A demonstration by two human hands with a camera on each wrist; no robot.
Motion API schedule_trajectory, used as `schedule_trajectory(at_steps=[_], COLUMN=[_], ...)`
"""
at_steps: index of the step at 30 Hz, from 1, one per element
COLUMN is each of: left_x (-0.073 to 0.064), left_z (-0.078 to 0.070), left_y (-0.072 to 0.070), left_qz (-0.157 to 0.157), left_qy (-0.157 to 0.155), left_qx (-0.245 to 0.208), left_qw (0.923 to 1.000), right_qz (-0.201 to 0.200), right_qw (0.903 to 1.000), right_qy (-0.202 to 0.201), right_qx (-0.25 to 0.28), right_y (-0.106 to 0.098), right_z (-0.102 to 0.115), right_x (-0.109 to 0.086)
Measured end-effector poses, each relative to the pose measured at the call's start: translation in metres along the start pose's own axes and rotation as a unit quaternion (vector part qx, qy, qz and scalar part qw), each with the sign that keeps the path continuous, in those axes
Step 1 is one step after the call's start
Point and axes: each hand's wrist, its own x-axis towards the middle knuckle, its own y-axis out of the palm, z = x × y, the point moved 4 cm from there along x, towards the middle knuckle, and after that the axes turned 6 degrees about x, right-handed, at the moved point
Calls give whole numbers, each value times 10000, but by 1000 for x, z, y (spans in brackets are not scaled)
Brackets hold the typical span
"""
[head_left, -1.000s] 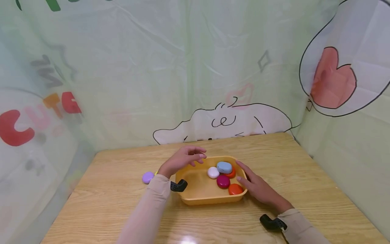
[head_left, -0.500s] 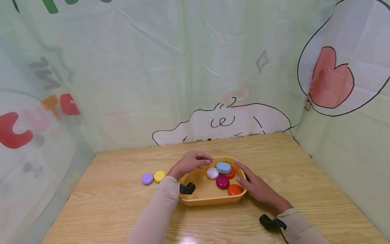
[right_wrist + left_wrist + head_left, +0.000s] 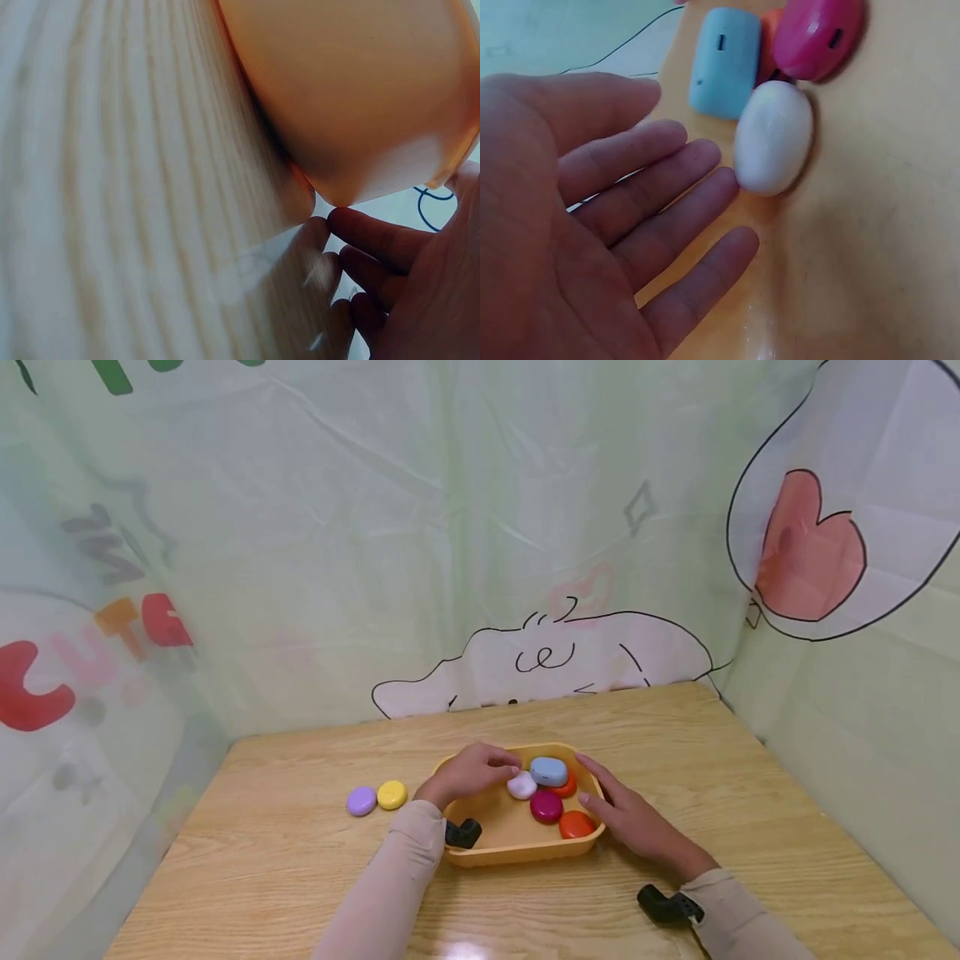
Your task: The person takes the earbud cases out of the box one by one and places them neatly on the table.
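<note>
Head view first: here's the left hand (image 3: 474, 772) over the yellow tray (image 3: 525, 858), loosely open beside the white piece (image 3: 522, 786), nothing in its grasp. The right hand (image 3: 645, 831) rests at the tray's right end, fingers extended along the outside, thumb over the rim. Count them: five pieces inside, with the blue piece (image 3: 548, 771) lying on an orange-red piece (image 3: 566, 784), then the magenta piece (image 3: 546, 807) and, near the front, a second orange-red piece (image 3: 577, 825). Two are out on the table (image 3: 262, 868), the purple piece (image 3: 362, 801) and the yellow piece (image 3: 392, 794), side by side. I'd call this partway: most are in, two lie out, none is lifted. On the backdrop (image 3: 300, 543), coloured letters (image 3: 167, 620) seem to spell CUTE (the last is creased, so take the E with caution); the green lettering (image 3: 112, 375) up top is cut off.

Over to the left wrist: palm bare, fingers spread, one fingertip right at the white piece's edge, contact hard to call. The blue and magenta pieces show dark slots, but no readable brand or label.

Right wrist now: fingertips against the tray's outer wall, gripping no piece, and no writing anywhere here.
</note>
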Motion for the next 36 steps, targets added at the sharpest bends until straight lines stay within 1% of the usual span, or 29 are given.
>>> schedule_trajectory(at_steps=[6, 10, 14, 17, 23, 26, 30, 36], left_x=[-3, -6, -6, -6, -6, -6, -7, -11], left_z=[0, -1, -3, -4, -6, -6, -7, -10], left_y=[5, 7, 8, 9, 11, 11, 11, 6], left_qz=[171, 175, 159, 206, 441, 483, 504, 545], left_qy=[-26, 35, 122, 183, 263, 291, 304, 308], left_qx=[254, 277, 468, 609, 796, 904, 1000, 1321], left_qw=[9995, 9995, 9987, 9978, 9955, 9943, 9932, 9893], right_qz=[4, 13, 13, 26, 23, 14, 19, 11], right_qw=[10000, 10000, 10000, 10000, 10000, 10000, 10000, 10000], right_qy=[53, 71, 82, 66, 87, 64, -2, -33], right_qx=[-5, 22, 5, 23, 14, 28, 56, -10], right_y=[1, 2, 2, 1, -1, -1, 0, -1], right_z=[-1, -2, -2, 0, 1, 1, 1, 2], right_x=[1, 0, 0, 0, 1, 1, 0, 0])
